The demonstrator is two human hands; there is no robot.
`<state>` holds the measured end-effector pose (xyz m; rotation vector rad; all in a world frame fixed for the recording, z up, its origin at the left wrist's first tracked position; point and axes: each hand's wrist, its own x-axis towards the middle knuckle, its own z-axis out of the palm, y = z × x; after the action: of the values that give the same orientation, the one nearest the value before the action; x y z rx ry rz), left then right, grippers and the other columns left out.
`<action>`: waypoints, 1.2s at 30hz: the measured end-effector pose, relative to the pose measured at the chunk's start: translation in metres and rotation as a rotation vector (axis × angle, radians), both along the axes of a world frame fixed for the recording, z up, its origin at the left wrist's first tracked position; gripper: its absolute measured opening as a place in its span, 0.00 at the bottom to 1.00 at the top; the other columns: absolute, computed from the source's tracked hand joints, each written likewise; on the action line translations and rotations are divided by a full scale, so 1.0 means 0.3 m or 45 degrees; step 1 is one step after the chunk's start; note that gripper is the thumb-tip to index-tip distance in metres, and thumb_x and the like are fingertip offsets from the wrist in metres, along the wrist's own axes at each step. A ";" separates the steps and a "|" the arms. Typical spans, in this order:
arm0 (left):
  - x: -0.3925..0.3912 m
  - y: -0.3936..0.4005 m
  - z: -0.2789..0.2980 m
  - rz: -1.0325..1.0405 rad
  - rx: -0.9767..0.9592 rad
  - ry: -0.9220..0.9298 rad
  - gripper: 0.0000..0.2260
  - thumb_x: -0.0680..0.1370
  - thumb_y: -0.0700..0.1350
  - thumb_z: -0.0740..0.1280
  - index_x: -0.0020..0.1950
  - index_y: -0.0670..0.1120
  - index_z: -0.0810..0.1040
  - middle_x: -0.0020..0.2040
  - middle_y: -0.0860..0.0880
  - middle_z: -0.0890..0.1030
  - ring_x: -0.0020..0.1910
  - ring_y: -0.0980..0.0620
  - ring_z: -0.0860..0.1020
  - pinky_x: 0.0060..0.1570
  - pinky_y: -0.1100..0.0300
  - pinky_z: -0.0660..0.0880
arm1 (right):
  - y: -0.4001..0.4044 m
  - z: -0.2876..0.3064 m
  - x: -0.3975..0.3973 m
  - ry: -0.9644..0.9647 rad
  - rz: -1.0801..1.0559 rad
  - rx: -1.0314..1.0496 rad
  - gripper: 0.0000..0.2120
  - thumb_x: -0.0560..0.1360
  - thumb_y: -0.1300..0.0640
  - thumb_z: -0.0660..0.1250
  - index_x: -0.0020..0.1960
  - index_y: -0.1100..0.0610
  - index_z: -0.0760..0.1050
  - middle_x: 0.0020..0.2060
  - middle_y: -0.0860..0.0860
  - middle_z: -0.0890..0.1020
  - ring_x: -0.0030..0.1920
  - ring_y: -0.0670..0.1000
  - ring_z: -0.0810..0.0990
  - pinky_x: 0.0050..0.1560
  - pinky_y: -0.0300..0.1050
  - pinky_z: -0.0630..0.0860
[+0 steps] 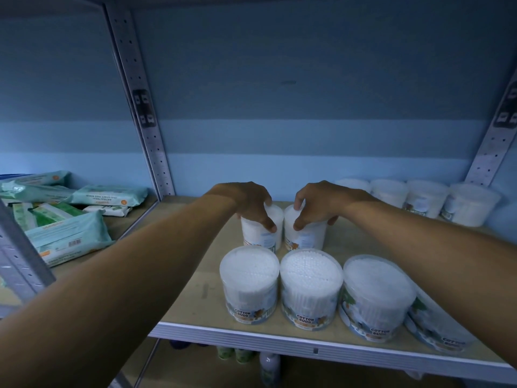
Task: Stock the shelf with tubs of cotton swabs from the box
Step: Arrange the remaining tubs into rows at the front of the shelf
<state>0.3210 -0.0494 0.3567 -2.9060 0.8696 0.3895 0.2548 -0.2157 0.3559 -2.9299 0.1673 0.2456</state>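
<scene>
Both my arms reach over the wooden shelf (195, 287). My left hand (249, 203) grips the lid of one clear tub of cotton swabs (261, 233) from above. My right hand (319, 204) grips a second tub (305, 238) right beside it. Both tubs stand upright on the shelf, side by side, in a middle row. In front of them stands a front row of tubs (310, 287) labelled "Cotton Buds", near the shelf's edge. Another row of tubs (425, 198) lines the back wall at the right. The box is out of view.
A perforated metal upright (145, 127) separates this bay from the left bay, where packs of wet wipes (70, 236) lie in a heap. Another upright (492, 147) stands at the right. Bottles (268, 362) show on the shelf below. Bare shelf lies left of the tubs.
</scene>
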 end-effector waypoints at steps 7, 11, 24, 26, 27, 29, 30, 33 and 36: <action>-0.007 0.023 0.020 0.027 -0.075 0.141 0.42 0.71 0.60 0.73 0.80 0.59 0.56 0.77 0.51 0.63 0.68 0.45 0.72 0.61 0.52 0.76 | -0.008 0.025 -0.009 -0.061 -0.029 -0.028 0.32 0.67 0.34 0.75 0.66 0.48 0.76 0.62 0.48 0.77 0.59 0.54 0.77 0.46 0.49 0.83; 0.003 0.032 0.014 0.022 -0.049 0.180 0.38 0.72 0.56 0.73 0.78 0.59 0.60 0.76 0.52 0.66 0.69 0.46 0.72 0.65 0.54 0.73 | 0.004 -0.009 0.010 -0.084 -0.029 -0.081 0.32 0.65 0.34 0.76 0.62 0.51 0.79 0.58 0.50 0.79 0.54 0.54 0.79 0.35 0.43 0.77; -0.015 0.037 0.002 0.070 -0.124 0.042 0.43 0.68 0.69 0.71 0.78 0.59 0.59 0.74 0.51 0.70 0.51 0.47 0.84 0.58 0.54 0.77 | -0.071 -0.011 0.007 -0.003 0.107 0.041 0.30 0.68 0.42 0.77 0.67 0.42 0.74 0.60 0.45 0.72 0.58 0.51 0.75 0.56 0.45 0.77; -0.013 0.038 0.004 0.053 -0.107 0.012 0.44 0.68 0.70 0.70 0.79 0.59 0.57 0.76 0.51 0.67 0.61 0.46 0.80 0.63 0.52 0.74 | -0.071 -0.001 0.004 -0.027 0.084 0.075 0.30 0.68 0.39 0.76 0.67 0.42 0.73 0.58 0.44 0.71 0.57 0.51 0.76 0.51 0.44 0.78; -0.013 0.037 0.006 0.036 -0.102 0.002 0.44 0.69 0.69 0.70 0.80 0.58 0.56 0.77 0.51 0.65 0.66 0.45 0.76 0.66 0.51 0.71 | -0.068 0.004 0.005 -0.053 0.079 0.078 0.29 0.67 0.38 0.75 0.66 0.42 0.74 0.58 0.44 0.71 0.56 0.51 0.77 0.48 0.44 0.79; -0.018 0.037 0.014 -0.008 -0.096 -0.001 0.43 0.70 0.68 0.70 0.80 0.58 0.56 0.79 0.52 0.62 0.74 0.47 0.67 0.71 0.52 0.65 | -0.056 0.007 0.007 -0.099 0.076 0.053 0.28 0.67 0.37 0.76 0.64 0.43 0.75 0.58 0.44 0.74 0.54 0.51 0.77 0.45 0.44 0.80; -0.021 0.036 0.018 -0.027 -0.089 0.006 0.42 0.71 0.66 0.70 0.80 0.57 0.56 0.79 0.53 0.62 0.76 0.48 0.64 0.71 0.53 0.63 | -0.050 0.006 0.009 -0.112 0.072 0.038 0.28 0.66 0.37 0.76 0.63 0.43 0.76 0.59 0.45 0.75 0.53 0.51 0.78 0.46 0.45 0.81; -0.020 0.034 0.019 -0.056 -0.075 0.025 0.39 0.73 0.61 0.72 0.79 0.56 0.59 0.77 0.53 0.65 0.75 0.49 0.65 0.70 0.54 0.64 | -0.030 0.000 0.008 -0.106 0.063 -0.003 0.29 0.66 0.37 0.76 0.63 0.46 0.77 0.60 0.47 0.77 0.52 0.52 0.78 0.48 0.49 0.83; -0.011 0.033 0.015 -0.074 -0.074 0.014 0.37 0.73 0.60 0.72 0.78 0.55 0.62 0.76 0.52 0.67 0.73 0.49 0.67 0.69 0.54 0.65 | -0.018 -0.005 0.011 -0.097 0.076 -0.022 0.27 0.67 0.40 0.78 0.62 0.49 0.79 0.62 0.48 0.76 0.54 0.53 0.78 0.49 0.50 0.83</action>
<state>0.3175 -0.0395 0.3613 -2.9260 0.9806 0.3825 0.2581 -0.2212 0.3544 -2.9588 0.0717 0.1419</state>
